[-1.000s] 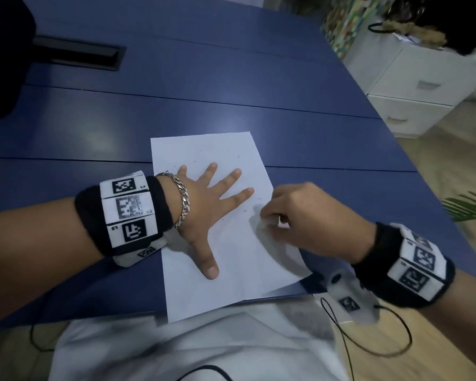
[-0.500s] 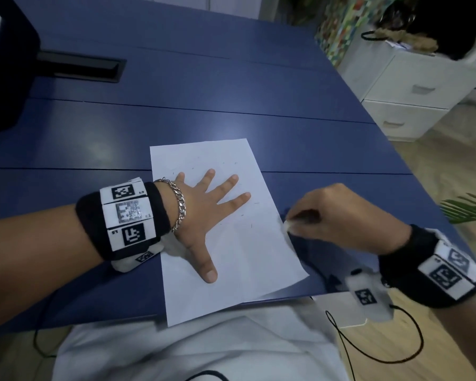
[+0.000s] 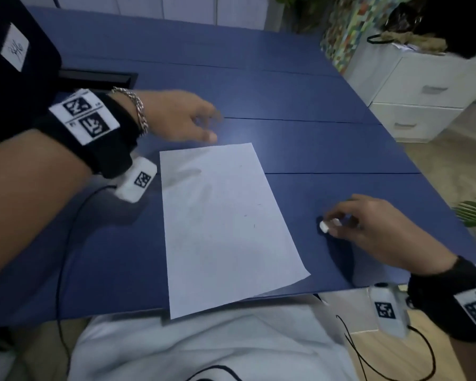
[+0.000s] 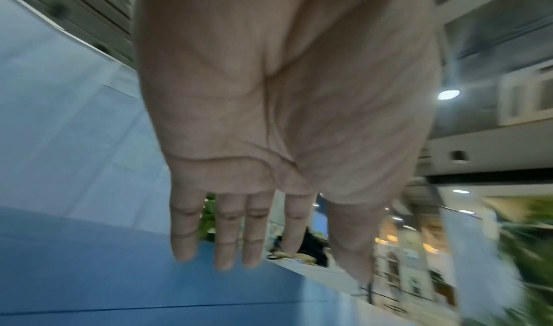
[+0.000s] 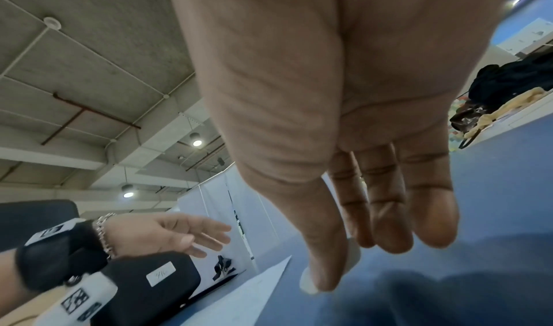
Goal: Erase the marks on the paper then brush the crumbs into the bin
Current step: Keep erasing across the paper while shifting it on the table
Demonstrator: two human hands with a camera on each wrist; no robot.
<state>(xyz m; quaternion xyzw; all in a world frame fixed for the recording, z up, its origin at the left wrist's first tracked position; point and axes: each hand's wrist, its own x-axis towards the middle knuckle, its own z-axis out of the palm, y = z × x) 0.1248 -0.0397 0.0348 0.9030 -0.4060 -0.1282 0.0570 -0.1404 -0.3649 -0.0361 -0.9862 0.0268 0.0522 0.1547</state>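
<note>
A white sheet of paper (image 3: 226, 224) lies on the blue table (image 3: 300, 144), its near corner past the front edge. A few small dark specks (image 3: 245, 215) show on it. My left hand (image 3: 213, 126) hovers above the paper's far edge, fingers straight and apart, holding nothing; the left wrist view shows the bare palm (image 4: 239, 248). My right hand (image 3: 334, 224) rests on the table to the right of the paper and pinches a small white eraser (image 3: 324, 226), whose tip shows behind the thumb (image 5: 306, 284). The paper's corner (image 5: 251, 291) shows in the right wrist view.
A black container with a white label (image 3: 17, 78) stands at the far left of the table. Beside it is a black cable slot (image 3: 99, 78). A white drawer cabinet (image 3: 423, 100) stands past the table's right edge. Cables hang from both wrist cameras.
My left hand has lifted off the paper and swung up and away to its far edge. My right hand has carried the eraser off the paper onto the table to the right.
</note>
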